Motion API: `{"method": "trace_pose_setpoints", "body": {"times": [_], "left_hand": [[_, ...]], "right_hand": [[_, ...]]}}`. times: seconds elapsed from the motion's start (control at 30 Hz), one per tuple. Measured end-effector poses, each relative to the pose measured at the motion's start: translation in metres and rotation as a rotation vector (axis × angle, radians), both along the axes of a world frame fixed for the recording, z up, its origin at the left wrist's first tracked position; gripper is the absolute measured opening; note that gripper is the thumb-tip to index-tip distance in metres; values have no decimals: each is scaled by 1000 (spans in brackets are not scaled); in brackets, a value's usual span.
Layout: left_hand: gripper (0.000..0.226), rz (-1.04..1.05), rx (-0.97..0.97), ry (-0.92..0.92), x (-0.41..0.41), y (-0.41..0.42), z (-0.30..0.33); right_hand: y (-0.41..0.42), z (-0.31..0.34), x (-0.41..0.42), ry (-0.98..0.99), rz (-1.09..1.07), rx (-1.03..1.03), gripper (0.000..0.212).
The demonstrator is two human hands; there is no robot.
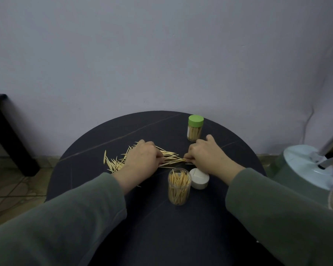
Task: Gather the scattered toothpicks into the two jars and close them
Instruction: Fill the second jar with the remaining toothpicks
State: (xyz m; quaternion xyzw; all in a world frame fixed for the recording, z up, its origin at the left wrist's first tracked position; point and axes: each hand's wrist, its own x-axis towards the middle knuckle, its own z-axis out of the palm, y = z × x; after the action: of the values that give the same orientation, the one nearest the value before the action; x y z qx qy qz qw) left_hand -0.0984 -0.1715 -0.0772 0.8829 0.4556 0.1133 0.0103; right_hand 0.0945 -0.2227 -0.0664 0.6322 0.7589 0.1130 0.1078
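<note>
We see both hands down on the round, dark grey surface (pixel 96 162), each coming out of a grey-green sleeve (pixel 81 214). The left hand (pixel 142 158) has its fingers curled down over the loose pale wooden toothpicks (pixel 113 163) that lie spread across the surface, most of them fanned out to its left and a smaller bunch running between the two hands. The right hand (pixel 205 156) faces it, fingers bent and fingertips pinching the end of that bunch, with its thumb sticking out on the far side. We cannot tell how many sticks either hand really holds.

Just nearer to us than the hands stands the open clear plastic jar (pixel 179 187), upright and already packed with toothpicks standing on end. Its white round lid (pixel 199 178) lies on the surface touching the jar's right side, partly under the right wrist.

Beyond the right hand, near the far edge of the surface, we see the second clear jar with a green screw cap (pixel 195 128), upright, capped and holding toothpicks.

Off the surface to the right stands a pale green and white appliance base (pixel 304 169). A dark piece of furniture (pixel 0 120) stands at the left against the pale wall (pixel 161 54), over a tiled floor (pixel 17 189).
</note>
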Motion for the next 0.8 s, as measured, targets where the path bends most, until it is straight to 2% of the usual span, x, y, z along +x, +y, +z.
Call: {"method": "trace_pose_setpoints", "body": {"times": [0.13, 0.33, 0.57, 0.8], "left_hand": [[28, 11, -7, -35, 1, -1, 2], [23, 58, -101, -158, 0, -3, 4], [21, 116, -318, -550, -2, -7, 11], [23, 108, -568, -954, -3, -17, 22]], "right_hand": [[-4, 0, -1, 79, -24, 39, 30], [-11, 0, -4, 314, -126, 144, 30], [-18, 1, 2, 501, -199, 241, 21], [-20, 9, -5, 1033, -270, 226, 7]]}}
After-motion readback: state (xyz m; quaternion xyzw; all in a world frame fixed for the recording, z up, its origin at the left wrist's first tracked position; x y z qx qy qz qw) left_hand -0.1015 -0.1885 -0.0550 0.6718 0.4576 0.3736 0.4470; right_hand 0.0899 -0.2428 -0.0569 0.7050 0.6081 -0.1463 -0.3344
